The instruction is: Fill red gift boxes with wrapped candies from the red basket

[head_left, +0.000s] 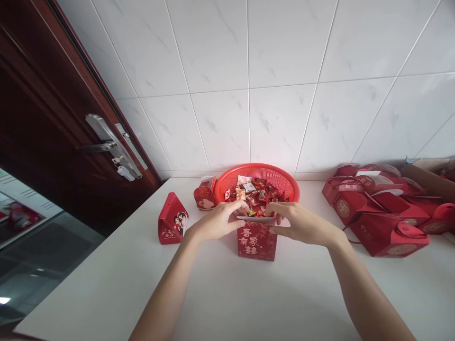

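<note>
A red box point(257, 241) with white characters stands upright on the white table, its top edge open toward me. My left hand point(227, 219) pinches the box's upper left side, thumb outside and fingers over the rim. At the upper right side, my right hand point(293, 220) holds the rim in the same way. Right behind the box is a red plastic basket point(293, 186) with many wrapped candies point(261, 193) in it, partly hidden by my hands. What lies inside the box cannot be seen.
A triangular red box point(170, 222) and another small red box point(205, 195) stand at the left. Several red boxes point(380, 208) are piled at the right, beside a cardboard carton point(423, 177). A tiled wall point(220, 128) rises behind the table point(135, 270); a dark door point(60, 94) is at left.
</note>
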Motion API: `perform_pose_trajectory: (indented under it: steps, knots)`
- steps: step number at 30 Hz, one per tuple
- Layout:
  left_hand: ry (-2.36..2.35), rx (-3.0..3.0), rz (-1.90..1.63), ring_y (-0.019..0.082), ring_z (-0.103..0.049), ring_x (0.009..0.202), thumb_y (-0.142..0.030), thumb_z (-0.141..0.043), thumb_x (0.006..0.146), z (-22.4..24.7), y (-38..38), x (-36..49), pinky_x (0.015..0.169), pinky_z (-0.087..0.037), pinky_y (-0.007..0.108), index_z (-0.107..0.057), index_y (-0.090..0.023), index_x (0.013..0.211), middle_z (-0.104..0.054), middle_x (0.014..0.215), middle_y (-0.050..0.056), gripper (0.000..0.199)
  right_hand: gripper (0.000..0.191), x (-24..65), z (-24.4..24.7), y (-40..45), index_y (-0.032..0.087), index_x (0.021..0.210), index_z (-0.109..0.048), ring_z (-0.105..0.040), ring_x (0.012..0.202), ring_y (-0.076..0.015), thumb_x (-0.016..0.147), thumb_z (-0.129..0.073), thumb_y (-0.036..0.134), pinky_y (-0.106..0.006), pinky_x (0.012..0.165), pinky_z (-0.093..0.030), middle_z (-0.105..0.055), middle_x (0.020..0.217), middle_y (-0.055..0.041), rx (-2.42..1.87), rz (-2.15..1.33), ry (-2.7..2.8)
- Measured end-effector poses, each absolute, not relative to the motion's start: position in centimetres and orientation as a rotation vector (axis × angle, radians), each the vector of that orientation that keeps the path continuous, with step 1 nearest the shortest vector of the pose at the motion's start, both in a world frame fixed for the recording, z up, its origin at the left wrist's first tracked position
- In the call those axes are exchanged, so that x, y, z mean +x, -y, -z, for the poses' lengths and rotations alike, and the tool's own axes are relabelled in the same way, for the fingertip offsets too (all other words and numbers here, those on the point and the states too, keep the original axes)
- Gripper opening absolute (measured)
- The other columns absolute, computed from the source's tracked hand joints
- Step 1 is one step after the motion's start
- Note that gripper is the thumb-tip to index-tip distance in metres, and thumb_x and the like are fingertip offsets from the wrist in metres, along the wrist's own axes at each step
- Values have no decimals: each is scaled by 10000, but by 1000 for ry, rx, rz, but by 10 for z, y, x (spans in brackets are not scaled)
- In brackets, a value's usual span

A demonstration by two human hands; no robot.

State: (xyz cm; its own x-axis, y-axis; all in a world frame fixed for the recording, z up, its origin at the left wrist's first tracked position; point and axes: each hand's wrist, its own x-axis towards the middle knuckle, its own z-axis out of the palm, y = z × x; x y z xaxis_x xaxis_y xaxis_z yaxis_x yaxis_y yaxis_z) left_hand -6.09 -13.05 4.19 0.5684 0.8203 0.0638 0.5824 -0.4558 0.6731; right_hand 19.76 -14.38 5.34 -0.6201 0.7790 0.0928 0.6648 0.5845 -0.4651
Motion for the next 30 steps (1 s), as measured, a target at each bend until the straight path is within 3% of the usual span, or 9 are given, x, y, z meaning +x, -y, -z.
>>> perform_pose_trajectory:
  steps: [5,10,17,21,25,30]
  knots:
    - [-1080,2242,-580,213,-674,1069,-219,-531,906,-37,128,-55,939,-531,335,-618,-230,1089,-721,1133,37,203,92,196,-48,139,208,936,-556,-600,721,-176,903,-538,123,-271,606,-384,-660,848,-28,-1197,-576,2519]
    - [-1079,2265,-595,212,-680,1067,-207,-524,912,-34,126,-53,952,-523,332,-643,-226,1120,-730,1140,41,241,147,193,-40,132,213,825,-523,-478,595,-144,892,-484,89,-265,553,-317,-579,697,10,-1200,-588,2488]
    - [-1109,2218,-547,214,-709,922,-250,-628,856,-31,123,-54,815,-542,296,-699,-220,1155,-750,1143,42,308,166,191,-36,128,218,784,-489,-407,567,-138,859,-468,72,-263,538,-287,-497,653,30,-1135,-576,2478]
    - [-1087,2158,-581,215,-710,898,-285,-672,838,-26,118,-54,790,-546,296,-714,-197,1130,-766,1074,50,307,127,191,-33,126,211,777,-506,-443,569,-137,864,-494,119,-258,544,-328,-522,650,23,-1127,-622,2453]
    - [-1080,2075,-782,228,-705,957,-316,-698,828,-27,119,-52,871,-551,323,-721,-183,1085,-766,1038,57,290,116,195,-35,124,198,843,-599,-521,602,-148,928,-537,248,-270,568,-416,-602,696,-4,-1041,-737,2350]
    - [-1064,1936,-1039,206,-708,871,-347,-698,835,-36,130,-46,816,-567,304,-719,-168,1085,-766,1008,60,308,247,199,-43,125,180,997,-657,-612,758,-184,935,-606,414,-298,671,-512,-686,879,-54,-896,-851,2153]
